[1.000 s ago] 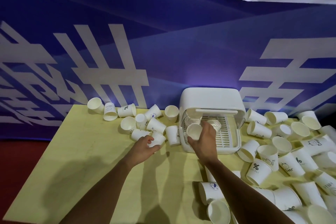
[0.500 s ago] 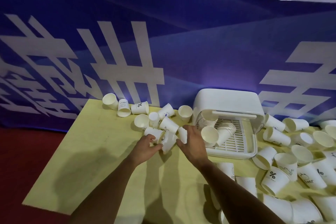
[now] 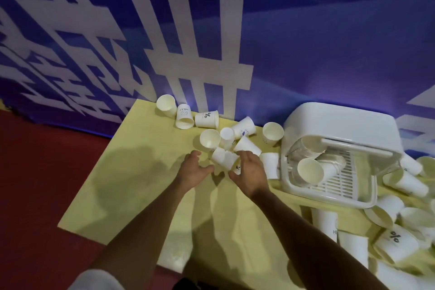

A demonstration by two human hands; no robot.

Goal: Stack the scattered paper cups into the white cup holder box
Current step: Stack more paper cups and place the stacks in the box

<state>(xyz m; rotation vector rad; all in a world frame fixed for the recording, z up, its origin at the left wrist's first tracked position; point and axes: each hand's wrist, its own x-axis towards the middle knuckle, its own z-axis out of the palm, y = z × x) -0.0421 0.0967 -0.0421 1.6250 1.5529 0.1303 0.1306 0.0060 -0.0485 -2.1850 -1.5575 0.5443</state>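
Head view, single frame.

- My left hand (image 3: 193,169) is open: the fingers are loosely spread, and the thumb tip is just beside the base of a paper cup (image 3: 222,160) lying on its side on the yellow table (image 3: 131,172).
- My right hand (image 3: 249,172) curves round the other end of that same cup, fingers over it and thumb below. I cannot tell whether it actually grips. A small dark print shows on the cup between thumb and fingers.
- Behind the hands is a loose cluster of cups (image 3: 227,136), some on their sides and some with the mouth turned toward me. Three more (image 3: 184,116) sit near the table's far left corner, one marked "%".
- The white cup holder box (image 3: 341,129) is to my right at the far edge of the table, its slatted tray facing me. A nested stack of cups (image 3: 308,148) lies inside on the left of the tray. Another nested row (image 3: 310,169) lies beside it, mouth toward me.
- A dense pile of cups (image 3: 400,242) covers the table to the right of the box and nearer me.
- Surroundings: a blue backdrop with large white characters (image 3: 282,30) behind the table, and a red floor (image 3: 35,172) to the left.
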